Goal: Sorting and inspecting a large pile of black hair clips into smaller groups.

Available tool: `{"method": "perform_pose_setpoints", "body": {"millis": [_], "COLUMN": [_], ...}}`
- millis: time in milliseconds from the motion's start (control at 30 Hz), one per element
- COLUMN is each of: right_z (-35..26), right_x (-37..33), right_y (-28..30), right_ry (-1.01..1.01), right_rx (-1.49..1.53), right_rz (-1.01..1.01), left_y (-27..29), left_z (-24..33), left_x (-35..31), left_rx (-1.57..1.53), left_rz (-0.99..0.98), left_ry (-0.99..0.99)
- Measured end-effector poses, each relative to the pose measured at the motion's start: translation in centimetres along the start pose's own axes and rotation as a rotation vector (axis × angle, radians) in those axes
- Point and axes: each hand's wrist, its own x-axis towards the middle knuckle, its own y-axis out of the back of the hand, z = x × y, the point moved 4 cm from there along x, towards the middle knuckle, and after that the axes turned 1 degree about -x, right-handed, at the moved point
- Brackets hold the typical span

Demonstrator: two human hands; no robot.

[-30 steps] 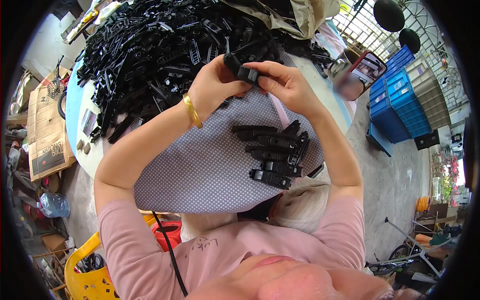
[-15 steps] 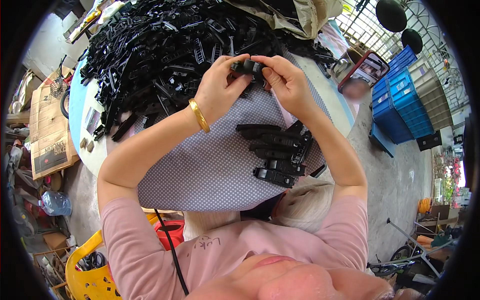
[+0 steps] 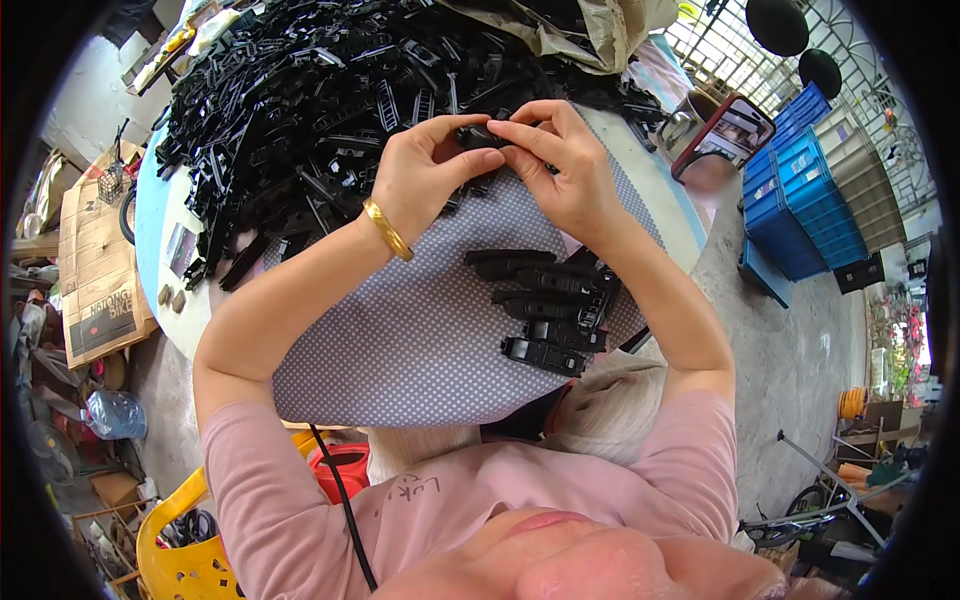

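Between my two hands, over the near edge of the heap, is a small black plastic part (image 3: 484,136), mostly covered by fingers. My left hand (image 3: 425,170) pinches one end of it between thumb and fingers. At its other end, my right hand (image 3: 562,165) grips with thumb and fingertips. A big heap of loose black plastic parts (image 3: 310,110) spreads over the table beyond my hands. Several longer black plastic pieces (image 3: 550,305) lie grouped on the dotted cloth (image 3: 400,340), nearer to me and close to my right forearm.
A phone (image 3: 725,138) leans by a metal mug (image 3: 688,120) at the table's right. Blue crates (image 3: 800,200) stand on the floor beyond. At left are a flattened cardboard box (image 3: 105,270) and a yellow chair (image 3: 185,540). A brown paper sack (image 3: 600,35) lies at the back.
My hands have shifted slightly left, and the black part has turned in my fingers, so less of it shows. The right fingers now reach over its top.
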Motion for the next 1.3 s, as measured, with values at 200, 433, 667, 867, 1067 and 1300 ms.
{"method": "perform_pose_setpoints", "body": {"millis": [200,433,667,867,1067,1300], "right_z": [1.7,0.6,3.3,17.8,24.7,30.4], "right_x": [0.5,0.3,1.2,4.7,4.8,3.8], "right_y": [1.1,1.6,2.4,7.0,6.3,7.2], "right_ry": [-0.178,-0.128,-0.197,-0.415,-1.026,-1.069], "right_rx": [0.199,0.163,0.41,-0.448,-0.83,-0.717], "right_rz": [-0.154,-0.196,0.0,0.556,0.078,-0.221], "left_y": [0.2,0.2,-0.7,-3.9,-3.3,-4.3], "left_z": [1.0,1.9,1.0,-2.1,-3.1,-2.0], "left_x": [0.4,0.2,-0.3,-2.3,-2.7,-2.3], "left_rx": [-0.048,-0.02,-0.199,-0.025,0.072,0.099], "left_rz": [-0.066,-0.124,-0.14,-0.385,-0.392,-0.441], "left_ry": [-0.017,-0.113,0.049,0.081,0.015,0.031]}}
